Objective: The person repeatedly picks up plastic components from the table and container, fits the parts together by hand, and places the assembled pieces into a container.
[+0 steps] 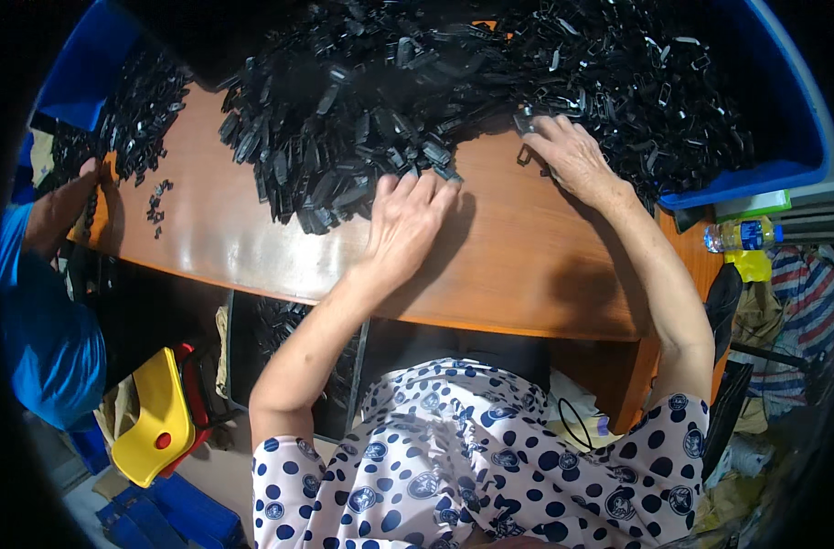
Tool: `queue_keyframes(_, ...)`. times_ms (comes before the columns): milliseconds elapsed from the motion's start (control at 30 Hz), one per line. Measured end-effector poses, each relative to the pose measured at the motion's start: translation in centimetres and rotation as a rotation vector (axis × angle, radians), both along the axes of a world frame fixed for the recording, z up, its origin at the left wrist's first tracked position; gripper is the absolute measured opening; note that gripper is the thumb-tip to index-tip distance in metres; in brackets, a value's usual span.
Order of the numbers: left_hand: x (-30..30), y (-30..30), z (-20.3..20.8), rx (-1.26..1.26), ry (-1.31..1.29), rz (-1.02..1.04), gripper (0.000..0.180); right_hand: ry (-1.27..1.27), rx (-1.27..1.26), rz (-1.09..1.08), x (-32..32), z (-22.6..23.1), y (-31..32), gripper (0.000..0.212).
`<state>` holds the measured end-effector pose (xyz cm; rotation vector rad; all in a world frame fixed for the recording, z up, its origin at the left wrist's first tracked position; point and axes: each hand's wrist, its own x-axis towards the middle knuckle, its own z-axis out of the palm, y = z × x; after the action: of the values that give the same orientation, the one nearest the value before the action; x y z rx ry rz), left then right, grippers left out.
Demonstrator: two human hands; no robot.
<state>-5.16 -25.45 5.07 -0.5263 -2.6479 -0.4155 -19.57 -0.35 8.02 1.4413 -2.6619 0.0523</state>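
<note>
A wide heap of long black plastic pieces [321, 156] lies across the wooden table, in front of me. At its near edge my left hand [403, 224] is closed, its curled fingertips on a black plastic piece [446, 173]. Further right, my right hand [571, 157] is bent with its fingers together, gripping a small black piece [524, 120] at the tips. Just below those fingertips is a small black rectangular frame [524, 156]. A second heap, of small black frames and clips [659, 105], spreads beyond my right hand.
Blue bins stand at the far right [806, 91] and far left [69, 78]. Another person's hand [86, 178] reaches onto the table at left, near scattered small black bits [158, 209]. A plastic bottle [744, 235] lies past the table's right end. A yellow chair [156, 416] stands lower left.
</note>
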Motion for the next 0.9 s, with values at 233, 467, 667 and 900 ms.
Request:
queue_keyframes(233,-4.9,0.4,-0.4,-0.273,-0.093,-0.087,0.02,0.042,0.096,0.167,-2.2,-1.6,-0.6,0.015)
queue_keyframes(467,0.1,0.9,-0.5,0.951,-0.557,0.005,0.021,-0.932,-0.704,-0.193,1.9,-1.7,-1.5,0.03)
queue_keyframes(667,5.0,1.5,-1.3,1.813,-0.872,0.025,0.032,-1.782,-1.336,-0.24,10.7,-2.2,-3.2,0.038)
queue_keyframes(900,8.5,3.2,-0.1,1.587,-0.754,0.154,0.027,-1.66,-1.116,-0.27,16.6,-0.3,-3.0,0.029)
